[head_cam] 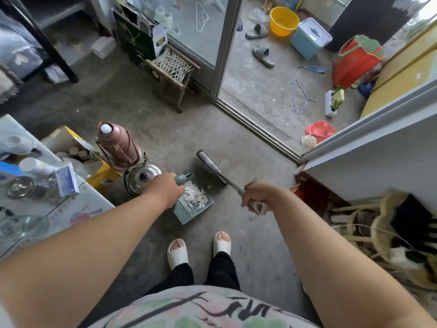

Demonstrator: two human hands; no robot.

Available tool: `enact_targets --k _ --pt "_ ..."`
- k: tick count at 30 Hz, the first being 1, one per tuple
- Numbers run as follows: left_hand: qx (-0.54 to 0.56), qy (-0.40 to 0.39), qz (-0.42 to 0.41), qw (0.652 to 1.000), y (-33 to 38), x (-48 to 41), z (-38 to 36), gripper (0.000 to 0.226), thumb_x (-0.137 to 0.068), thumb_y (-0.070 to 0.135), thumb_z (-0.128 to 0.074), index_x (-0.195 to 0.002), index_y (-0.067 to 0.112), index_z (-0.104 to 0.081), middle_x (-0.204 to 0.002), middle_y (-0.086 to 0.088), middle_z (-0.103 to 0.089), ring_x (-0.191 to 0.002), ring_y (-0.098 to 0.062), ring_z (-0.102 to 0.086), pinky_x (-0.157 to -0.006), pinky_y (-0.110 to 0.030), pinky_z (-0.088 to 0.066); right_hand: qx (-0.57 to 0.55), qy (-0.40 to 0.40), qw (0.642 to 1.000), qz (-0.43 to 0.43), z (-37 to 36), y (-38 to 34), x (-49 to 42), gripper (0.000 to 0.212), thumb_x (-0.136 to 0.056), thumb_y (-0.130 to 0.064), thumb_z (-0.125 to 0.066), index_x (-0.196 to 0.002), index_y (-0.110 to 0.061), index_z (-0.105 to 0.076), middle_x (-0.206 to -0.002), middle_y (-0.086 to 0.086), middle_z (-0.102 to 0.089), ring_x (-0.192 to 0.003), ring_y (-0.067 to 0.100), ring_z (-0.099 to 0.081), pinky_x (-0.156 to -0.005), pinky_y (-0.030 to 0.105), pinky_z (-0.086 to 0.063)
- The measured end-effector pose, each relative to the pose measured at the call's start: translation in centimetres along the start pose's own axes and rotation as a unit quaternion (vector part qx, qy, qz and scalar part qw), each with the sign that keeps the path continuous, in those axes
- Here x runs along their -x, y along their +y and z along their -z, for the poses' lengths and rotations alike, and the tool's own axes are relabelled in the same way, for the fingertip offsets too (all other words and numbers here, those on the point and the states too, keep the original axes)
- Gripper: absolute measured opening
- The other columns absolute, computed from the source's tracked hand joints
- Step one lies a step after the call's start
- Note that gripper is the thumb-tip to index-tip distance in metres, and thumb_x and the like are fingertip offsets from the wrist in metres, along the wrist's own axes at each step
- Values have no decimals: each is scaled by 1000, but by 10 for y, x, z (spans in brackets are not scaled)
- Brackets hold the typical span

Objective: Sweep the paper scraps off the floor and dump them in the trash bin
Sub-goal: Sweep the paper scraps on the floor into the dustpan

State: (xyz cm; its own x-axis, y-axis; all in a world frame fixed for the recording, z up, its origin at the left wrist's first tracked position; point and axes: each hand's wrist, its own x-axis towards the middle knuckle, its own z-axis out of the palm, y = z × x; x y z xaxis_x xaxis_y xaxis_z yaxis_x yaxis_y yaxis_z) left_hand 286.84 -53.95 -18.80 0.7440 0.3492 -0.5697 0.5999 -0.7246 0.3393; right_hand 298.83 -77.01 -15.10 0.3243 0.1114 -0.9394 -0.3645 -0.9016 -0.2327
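Note:
A grey-green dustpan sits low over the concrete floor in front of my feet, with a heap of white paper scraps lying inside it. My left hand grips the dustpan's upright handle. My right hand is closed around the handle of a broom, whose dark bristle head points away from me, just right of the dustpan. No trash bin is identifiable in view.
A pink thermos and a steel kettle stand left of the dustpan, beside a cluttered table. A folding stool stands ahead. A sliding door track leads to a balcony with a yellow basin, slippers and hangers.

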Motion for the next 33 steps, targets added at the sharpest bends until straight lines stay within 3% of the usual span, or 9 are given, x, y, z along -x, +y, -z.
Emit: enact_targets --k 5,9,14,17,22,26,29,33 --pt "19 -22 12 1000 -7 0 -2 18 -88 33 -51 -83 15 -56 -91 -10 -63 -85 -32 -58 -68 -33 -41 -18 -70 997 -25 -21 0 -5 11 -83 6 -57 -91 0 -51 -51 13 -47 -38 17 -42 -41 16 -33" --pt "20 -26 20 999 -7 3 -3 18 -86 33 -50 -81 17 -55 -90 -11 -64 -82 -31 -57 -64 -33 -41 -100 -94 990 -41 23 -5 12 24 -86 0 -55 -109 0 -51 -60 12 -50 -41 16 -47 -36 16 -36" --pt "18 -19 24 999 17 11 -10 23 -88 38 -52 -86 16 -58 -92 -8 -63 -86 -32 -60 -72 -35 -47 -76 -79 994 -13 75 -2 36 42 -88 -4 -54 -129 3 -48 -66 14 -50 -40 14 -47 -35 17 -36" --pt "16 -12 23 1000 37 13 -13 23 -90 39 -52 -86 17 -55 -91 -6 -59 -84 -29 -56 -75 -34 -47 -51 -53 997 10 74 6 34 37 -84 -1 -59 -121 6 -54 -67 16 -51 -41 17 -48 -38 17 -38" --pt "-8 11 25 1000 55 12 -19 20 -91 36 -54 -86 16 -52 -107 -13 -64 -92 -32 -57 -73 -32 -42 34 -8 998 45 44 19 6 10 -80 4 -63 -88 2 -56 -64 18 -56 -39 19 -49 -43 20 -39" --pt "-17 24 27 999 60 15 -23 22 -89 38 -56 -89 16 -55 -109 -15 -65 -99 -34 -59 -73 -32 -40 119 -24 992 27 2 44 -10 22 -85 3 -58 -107 6 -54 -65 18 -57 -36 17 -54 -40 21 -46" --pt "-15 22 30 999 58 20 -28 23 -88 39 -56 -90 16 -56 -106 -14 -65 -95 -33 -60 -73 -33 -44 45 -51 997 23 -4 62 -10 17 -83 5 -59 -98 1 -53 -64 17 -56 -37 17 -54 -49 25 -44" --pt "-22 17 36 999 53 34 -38 27 -89 40 -56 -94 14 -58 -108 -15 -65 -97 -34 -60 -75 -34 -45 -63 -74 995 15 32 81 6 21 -84 1 -59 -104 -4 -56 -62 14 -52 -44 18 -45 -42 17 -36"
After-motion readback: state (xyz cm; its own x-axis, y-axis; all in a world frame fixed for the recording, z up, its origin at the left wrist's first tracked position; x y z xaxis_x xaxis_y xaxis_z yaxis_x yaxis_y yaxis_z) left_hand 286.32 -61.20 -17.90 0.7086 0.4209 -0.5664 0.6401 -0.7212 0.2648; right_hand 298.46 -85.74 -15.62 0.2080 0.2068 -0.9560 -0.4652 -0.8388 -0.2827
